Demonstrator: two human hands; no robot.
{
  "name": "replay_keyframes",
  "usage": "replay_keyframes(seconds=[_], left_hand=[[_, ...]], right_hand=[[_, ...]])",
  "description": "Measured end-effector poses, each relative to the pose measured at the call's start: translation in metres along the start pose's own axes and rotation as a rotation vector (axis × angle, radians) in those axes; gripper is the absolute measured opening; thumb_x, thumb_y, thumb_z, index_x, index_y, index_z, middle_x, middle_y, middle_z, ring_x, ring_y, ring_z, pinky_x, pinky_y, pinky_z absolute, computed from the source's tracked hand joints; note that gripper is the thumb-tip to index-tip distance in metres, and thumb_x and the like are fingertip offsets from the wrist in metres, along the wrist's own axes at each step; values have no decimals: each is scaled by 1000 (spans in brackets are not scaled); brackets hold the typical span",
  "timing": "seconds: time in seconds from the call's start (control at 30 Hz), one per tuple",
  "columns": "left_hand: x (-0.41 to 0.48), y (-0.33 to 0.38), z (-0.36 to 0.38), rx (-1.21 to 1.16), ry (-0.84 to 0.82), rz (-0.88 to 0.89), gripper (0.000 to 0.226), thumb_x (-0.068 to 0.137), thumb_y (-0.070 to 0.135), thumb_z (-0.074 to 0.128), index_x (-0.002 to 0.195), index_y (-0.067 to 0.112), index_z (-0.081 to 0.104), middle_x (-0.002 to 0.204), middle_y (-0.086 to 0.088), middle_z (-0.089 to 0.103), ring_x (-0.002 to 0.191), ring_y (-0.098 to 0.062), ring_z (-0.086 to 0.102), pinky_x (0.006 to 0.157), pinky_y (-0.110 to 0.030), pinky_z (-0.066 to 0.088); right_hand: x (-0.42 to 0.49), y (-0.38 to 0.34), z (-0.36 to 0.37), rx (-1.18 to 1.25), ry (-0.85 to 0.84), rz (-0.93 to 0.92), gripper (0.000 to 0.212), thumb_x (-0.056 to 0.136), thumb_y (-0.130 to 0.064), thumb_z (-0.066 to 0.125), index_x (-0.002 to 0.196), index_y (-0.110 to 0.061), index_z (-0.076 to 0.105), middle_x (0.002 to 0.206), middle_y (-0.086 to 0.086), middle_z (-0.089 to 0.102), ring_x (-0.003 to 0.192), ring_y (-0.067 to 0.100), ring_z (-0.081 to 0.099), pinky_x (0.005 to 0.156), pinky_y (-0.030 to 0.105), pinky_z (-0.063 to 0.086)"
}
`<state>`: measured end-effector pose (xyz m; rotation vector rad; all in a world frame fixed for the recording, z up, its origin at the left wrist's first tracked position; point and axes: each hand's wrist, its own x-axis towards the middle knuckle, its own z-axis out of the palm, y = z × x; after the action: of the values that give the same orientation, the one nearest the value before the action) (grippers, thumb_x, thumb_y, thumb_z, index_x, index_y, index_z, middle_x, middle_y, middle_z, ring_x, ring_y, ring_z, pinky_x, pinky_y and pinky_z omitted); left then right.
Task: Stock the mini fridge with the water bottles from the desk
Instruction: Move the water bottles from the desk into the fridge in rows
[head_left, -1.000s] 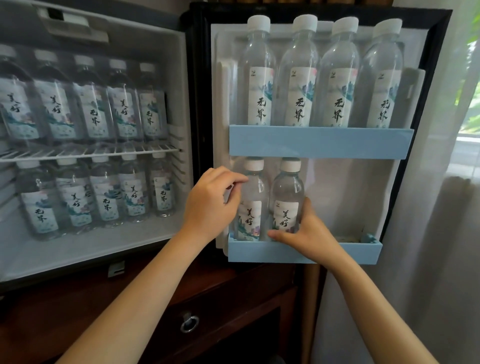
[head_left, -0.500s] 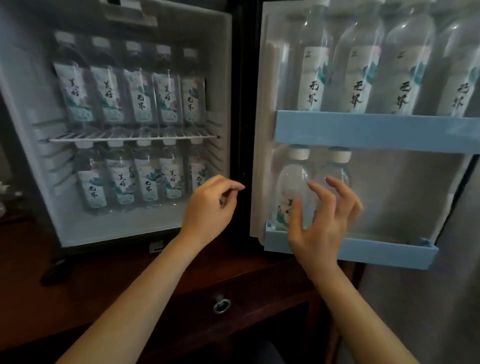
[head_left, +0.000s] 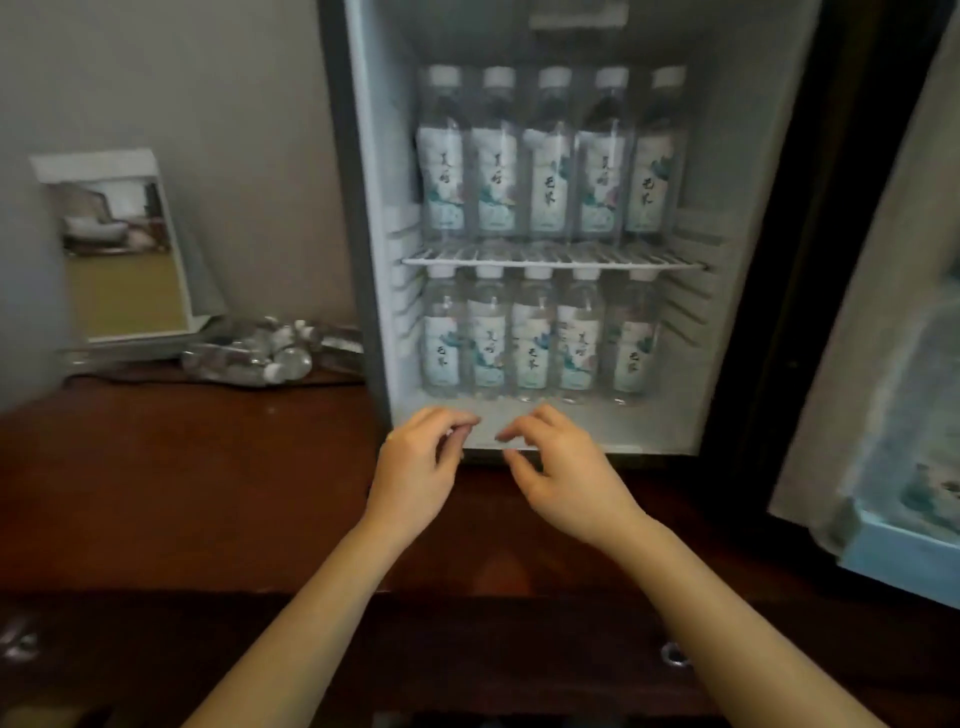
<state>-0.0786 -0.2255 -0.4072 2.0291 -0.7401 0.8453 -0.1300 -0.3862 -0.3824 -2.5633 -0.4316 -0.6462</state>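
The mini fridge (head_left: 374, 218) stands open on the dark wooden desk (head_left: 182, 478). Several labelled water bottles fill its wire shelf (head_left: 550, 260), and another row of bottles (head_left: 535, 338) stands on the fridge floor. A pile of water bottles (head_left: 249, 353) lies on the desk left of the fridge. My left hand (head_left: 415, 467) and my right hand (head_left: 566, 467) hover side by side in front of the fridge's lower edge, fingers loosely curled, holding nothing.
The fridge door (head_left: 883, 312) hangs open at the right, its blue lower door shelf (head_left: 904, 556) blurred. A framed picture (head_left: 114, 244) leans on the wall at the left, behind the bottle pile. A drawer knob (head_left: 672, 654) shows below the desk edge.
My view has swung left from the door to the fridge interior and desk. Both hands left the bottles on the lower door shelf and now hang empty before the fridge floor.
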Motion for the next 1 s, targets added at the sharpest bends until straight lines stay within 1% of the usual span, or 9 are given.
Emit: replay_keyframes(seconds=[0.1,0.2,0.37,0.5,0.63,0.77,0.87,0.93,1.0], left_hand=[[-14,-38,-36,17,61,-200,14,92,9,53,85,11,65,58,9,55,48,-7,54,49,-14,38],[-22,-74,-69,111,119,-300,27,94,17,50,68,19,55,43,7,43,46,-14,49,45,-20,31],[-9,-137,-103,234,193,-486,44,96,30,45,52,23,43,45,7,43,47,-10,48,48,-18,31],[27,-195,-101,279,119,-670,37,95,30,48,59,20,48,55,7,47,59,-14,49,52,-26,31],[55,-240,-86,220,35,-818,11,92,24,52,93,18,60,73,8,53,79,-15,55,65,-25,36],[61,-245,-87,304,28,-722,12,92,26,50,101,22,57,81,7,56,79,-17,54,65,-26,37],[59,-234,-90,370,1,-596,16,93,26,48,106,24,56,95,2,62,88,-22,59,69,-31,42],[57,-232,-89,380,-63,-579,20,92,27,48,111,25,55,104,3,63,96,-24,59,76,-33,43],[56,-232,-88,378,-87,-580,22,92,27,47,112,26,55,108,4,62,100,-24,59,78,-33,43]], right_hand=[[27,-25,38,88,-143,-80,16,90,-17,57,103,-13,65,96,4,67,88,19,61,76,24,42],[54,-54,76,149,-184,-104,13,90,-19,56,97,-16,67,90,1,70,85,18,61,69,22,37],[116,-94,137,151,-244,-58,18,92,-24,50,103,-21,64,99,0,67,94,21,61,81,35,50],[185,-109,175,-74,-248,94,34,92,-17,47,124,-7,48,127,13,49,119,31,46,91,38,44],[263,-92,219,-267,-233,373,53,93,-16,47,140,-1,27,145,21,29,136,36,26,102,43,36],[305,-65,263,-288,-197,582,55,99,-15,31,147,-1,9,155,24,2,143,39,1,115,47,13],[314,-58,288,-293,-203,618,67,97,-23,40,148,-5,2,155,21,-9,143,37,-10,115,50,2],[323,-54,299,-298,-161,615,71,95,-26,44,148,-6,0,156,19,-5,143,39,-7,114,53,1],[329,-50,303,-339,-79,578,67,96,-24,44,148,-5,6,155,17,9,141,42,7,113,55,4]])
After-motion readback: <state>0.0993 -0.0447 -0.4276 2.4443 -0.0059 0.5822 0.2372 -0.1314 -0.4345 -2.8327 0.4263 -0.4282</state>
